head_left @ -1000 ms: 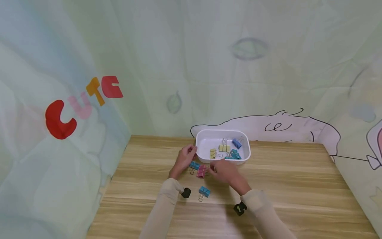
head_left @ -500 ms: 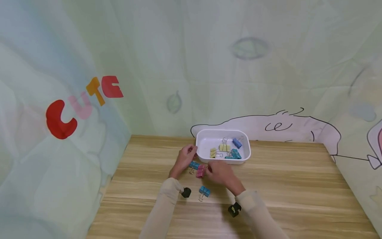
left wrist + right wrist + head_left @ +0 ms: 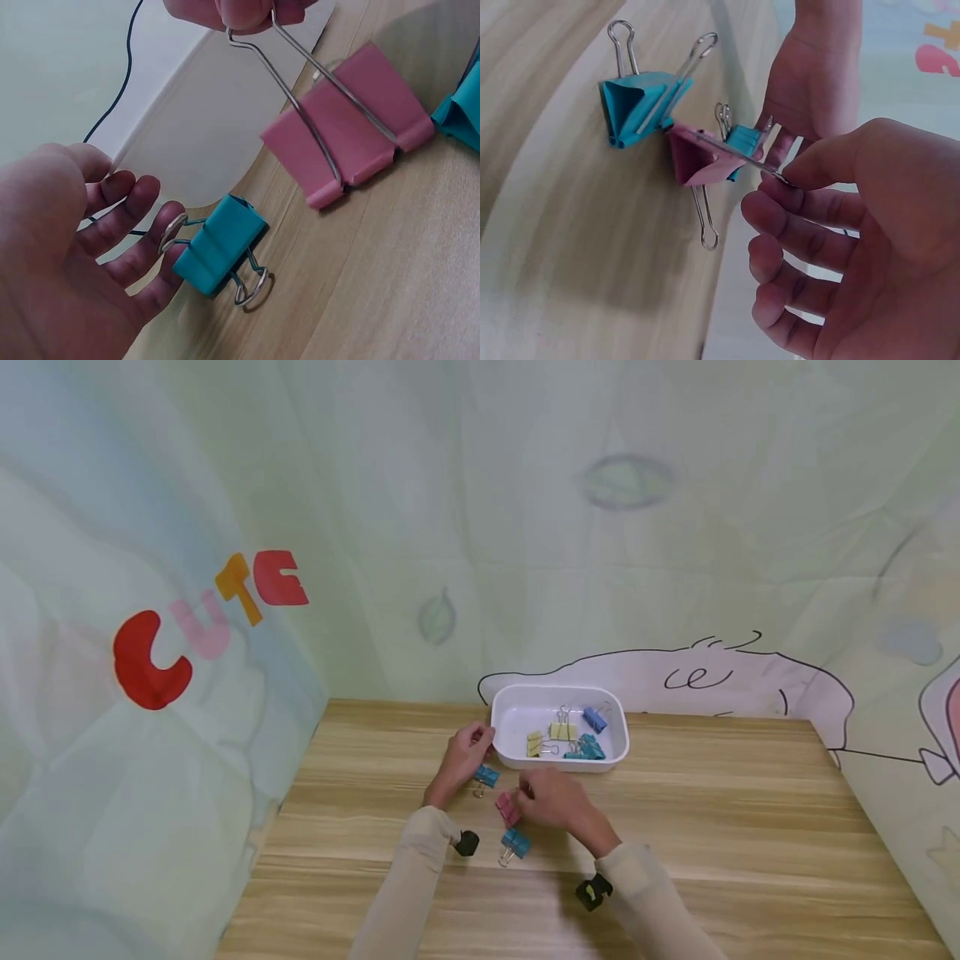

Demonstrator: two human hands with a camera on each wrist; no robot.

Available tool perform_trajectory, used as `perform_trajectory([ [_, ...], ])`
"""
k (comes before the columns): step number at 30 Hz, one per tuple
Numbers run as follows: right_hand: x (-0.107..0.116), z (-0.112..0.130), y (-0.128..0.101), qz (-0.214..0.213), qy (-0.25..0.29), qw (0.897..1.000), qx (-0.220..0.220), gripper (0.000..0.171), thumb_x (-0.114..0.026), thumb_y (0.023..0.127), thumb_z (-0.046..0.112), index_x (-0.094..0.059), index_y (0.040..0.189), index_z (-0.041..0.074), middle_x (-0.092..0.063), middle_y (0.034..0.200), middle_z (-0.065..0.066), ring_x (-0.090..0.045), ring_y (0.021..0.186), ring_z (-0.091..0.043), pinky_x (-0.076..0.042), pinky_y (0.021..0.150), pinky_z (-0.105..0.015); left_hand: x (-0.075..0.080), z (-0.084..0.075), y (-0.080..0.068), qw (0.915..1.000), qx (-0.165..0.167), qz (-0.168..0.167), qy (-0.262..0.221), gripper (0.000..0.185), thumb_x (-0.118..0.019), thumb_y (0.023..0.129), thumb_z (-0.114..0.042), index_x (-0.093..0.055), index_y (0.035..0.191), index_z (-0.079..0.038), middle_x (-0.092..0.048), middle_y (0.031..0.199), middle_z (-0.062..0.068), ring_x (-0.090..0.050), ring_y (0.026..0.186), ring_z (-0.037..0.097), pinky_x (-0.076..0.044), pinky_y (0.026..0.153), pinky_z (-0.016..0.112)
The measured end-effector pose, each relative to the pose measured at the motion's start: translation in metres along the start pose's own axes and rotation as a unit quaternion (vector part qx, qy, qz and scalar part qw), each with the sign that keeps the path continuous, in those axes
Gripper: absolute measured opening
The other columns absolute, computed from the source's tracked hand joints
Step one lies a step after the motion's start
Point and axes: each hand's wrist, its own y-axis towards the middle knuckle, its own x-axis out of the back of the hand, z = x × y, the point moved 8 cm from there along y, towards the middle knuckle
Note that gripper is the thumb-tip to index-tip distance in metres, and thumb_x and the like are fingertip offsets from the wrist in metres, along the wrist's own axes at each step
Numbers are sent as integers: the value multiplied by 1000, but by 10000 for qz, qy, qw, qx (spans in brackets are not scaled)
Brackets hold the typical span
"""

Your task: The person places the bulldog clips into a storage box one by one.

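Observation:
My right hand (image 3: 527, 793) pinches one wire handle of a pink binder clip (image 3: 507, 808) between thumb and forefinger. The right wrist view shows that pinch (image 3: 787, 176) with the pink clip (image 3: 697, 157) tilted, low over the wood. A blue clip (image 3: 487, 775) lies by my left hand (image 3: 478, 745), whose relaxed fingers (image 3: 150, 225) touch the blue clip's (image 3: 221, 244) wire loop. A second blue clip (image 3: 514, 842) lies nearer me, just beside the pink one. The white tray (image 3: 561, 763) stands behind both hands.
The tray holds several clips, yellow (image 3: 562, 731) and blue (image 3: 595, 719) among them. The wooden table (image 3: 720, 827) is walled by printed cloth (image 3: 225, 610) at the back and both sides. Bare wood stretches right of the hands.
My right hand has drawn the pink clip away from the blue clip by the tray, toward me and the nearer blue clip. The left hand has stayed put.

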Motion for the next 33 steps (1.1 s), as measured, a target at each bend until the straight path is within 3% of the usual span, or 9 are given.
perform_trajectory([
  [8, 14, 9, -1, 80, -17, 9999, 117, 24, -66, 98, 21, -60, 75, 17, -56, 63, 8, -50, 59, -12, -40, 56, -29, 1, 3, 2, 10000, -48, 25, -56, 31, -53, 110, -25, -64, 105, 4, -66, 93, 13, -64, 88, 30, -51, 74, 29],
  [20, 48, 27, 6, -200, -245, 9994, 145, 20, -64, 99, 22, -62, 79, 18, -56, 65, 7, -53, 61, -14, -44, 57, -31, 1, 3, 3, 9999, -114, -8, -64, 30, -56, 109, -21, -65, 107, 8, -65, 88, 9, -62, 81, 21, -52, 74, 28],
  [25, 63, 29, 12, -218, -328, 9992, 38, 19, -63, 98, 22, -61, 80, 17, -55, 65, 4, -51, 58, -14, -41, 52, -30, 1, 2, 2, 9998, -170, 11, -106, 32, -56, 109, -22, -64, 107, 8, -66, 89, 11, -65, 84, 27, -53, 74, 28],
  [33, 88, 23, 25, -512, -562, 9970, -152, 18, -67, 98, 24, -64, 83, 13, -58, 68, 2, -54, 64, -18, -42, 57, -33, 1, 2, -1, 9999, -131, 76, -18, 31, -54, 110, -25, -65, 107, 4, -66, 95, 13, -65, 90, 30, -54, 78, 32],
])
